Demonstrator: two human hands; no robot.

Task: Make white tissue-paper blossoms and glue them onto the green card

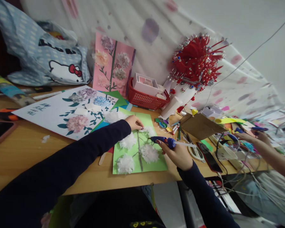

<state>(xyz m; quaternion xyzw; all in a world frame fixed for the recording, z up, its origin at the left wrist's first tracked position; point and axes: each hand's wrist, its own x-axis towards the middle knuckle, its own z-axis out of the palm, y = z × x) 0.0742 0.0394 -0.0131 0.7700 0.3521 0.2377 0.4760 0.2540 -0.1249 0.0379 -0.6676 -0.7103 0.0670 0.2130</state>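
The right hand [180, 155] grips the glue gun [164, 141]; its close nozzle [150, 138] could burn the left hand [134, 123], grasp unclear.

Indoor light, a bit dim, flat and greyish; direction hard to tell. White sheet [42, 118] and white flowers [125, 164] among the brightest spots, petal detail partly washed out. Dark sleeves [85, 155] lose most fabric texture; top-left corner goes near black, parts under the table [92, 180] too. Shadows soft, faint. Glue gun [163, 141] fairly clear. Wide-lens stretch toward the edges, strong at right; co-worker's hand [247, 137] soft, smeary. Writing on sheet too blurry to read.
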